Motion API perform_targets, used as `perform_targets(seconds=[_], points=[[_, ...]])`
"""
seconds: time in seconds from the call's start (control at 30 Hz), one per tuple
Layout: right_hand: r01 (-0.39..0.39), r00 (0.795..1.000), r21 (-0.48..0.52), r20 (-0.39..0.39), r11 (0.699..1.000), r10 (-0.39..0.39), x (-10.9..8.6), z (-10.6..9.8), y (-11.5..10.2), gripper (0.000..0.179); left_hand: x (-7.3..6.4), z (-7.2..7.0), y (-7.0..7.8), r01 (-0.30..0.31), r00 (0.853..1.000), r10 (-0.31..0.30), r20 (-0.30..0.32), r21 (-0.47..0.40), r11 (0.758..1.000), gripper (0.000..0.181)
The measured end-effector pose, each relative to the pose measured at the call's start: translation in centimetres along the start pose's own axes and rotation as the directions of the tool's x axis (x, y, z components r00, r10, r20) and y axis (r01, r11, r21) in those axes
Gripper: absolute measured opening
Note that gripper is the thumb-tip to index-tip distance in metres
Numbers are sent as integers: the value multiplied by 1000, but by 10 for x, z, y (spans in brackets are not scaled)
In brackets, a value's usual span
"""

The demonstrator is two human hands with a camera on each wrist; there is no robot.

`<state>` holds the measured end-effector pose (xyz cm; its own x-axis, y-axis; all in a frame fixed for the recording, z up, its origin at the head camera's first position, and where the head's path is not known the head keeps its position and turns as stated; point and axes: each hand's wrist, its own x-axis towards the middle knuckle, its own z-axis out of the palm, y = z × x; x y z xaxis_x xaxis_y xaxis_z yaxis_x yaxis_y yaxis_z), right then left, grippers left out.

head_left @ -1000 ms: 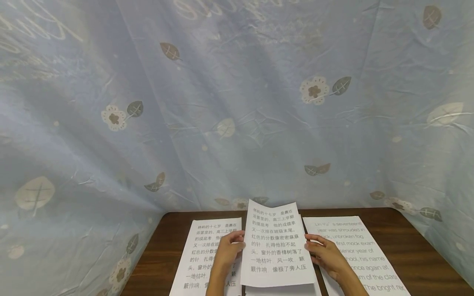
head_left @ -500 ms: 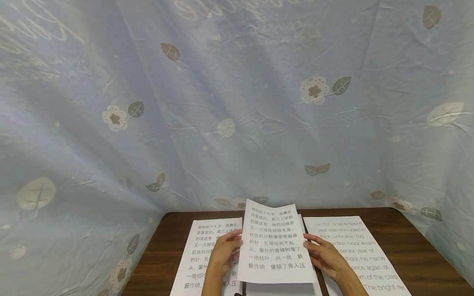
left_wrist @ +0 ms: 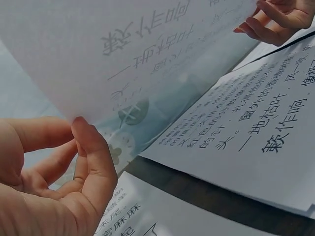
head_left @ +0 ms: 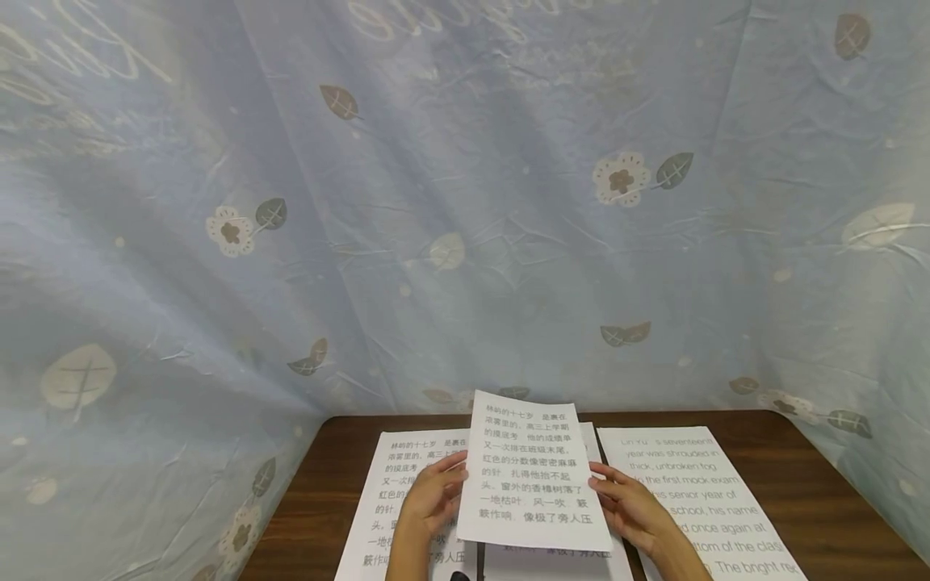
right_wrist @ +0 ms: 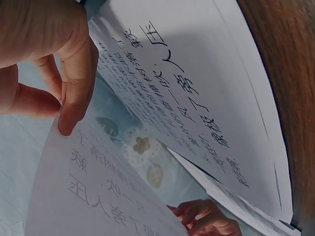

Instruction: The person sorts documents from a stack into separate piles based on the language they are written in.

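The 2 hands grasp 1 sheet between them: the left hand (head_left: 433,496) pinches its left edge between thumb and finger, and the right hand (head_left: 630,507) pinches its right edge the same way. This Chinese-printed sheet (head_left: 534,476) is held tilted, raised above the middle stack of printed pages (head_left: 559,566), which also bears Chinese text. Just left of that stack, partly behind the left hand, lies another Chinese-printed page (head_left: 374,532); just right, an English-printed page (head_left: 715,504). All 3 lie on the dark wood-grain worktop (head_left: 821,460). Beyond hangs a blue-grey cloth (head_left: 508,307) patterned with leaves and flowers.
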<state>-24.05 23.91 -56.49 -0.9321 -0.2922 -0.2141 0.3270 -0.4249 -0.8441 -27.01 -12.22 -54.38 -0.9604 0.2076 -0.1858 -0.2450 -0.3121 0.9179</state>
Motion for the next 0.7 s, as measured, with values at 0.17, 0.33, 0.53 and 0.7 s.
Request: perform_targets(seconds=[0.17,0.33,0.53,0.7], points=[[15,1000,-19,-5,1000,-15,3,7,4,57,-1,-5,2,-6,1000,6,-23,-16,1000,56],[26,999,-14,-32,1000,-27,8,17,10,61,-3,-14,7,-19,999,19,-34,-15,1000,56],[27,999,-3,-37,1000,-27,15,31,18,63,-6,-27,11,-33,998,31,-45,-29,999,53],[37,998,-11,-48,999,-38,21,43,26,60,-10,-38,15,-43,996,42,-77,-2,999,52]])
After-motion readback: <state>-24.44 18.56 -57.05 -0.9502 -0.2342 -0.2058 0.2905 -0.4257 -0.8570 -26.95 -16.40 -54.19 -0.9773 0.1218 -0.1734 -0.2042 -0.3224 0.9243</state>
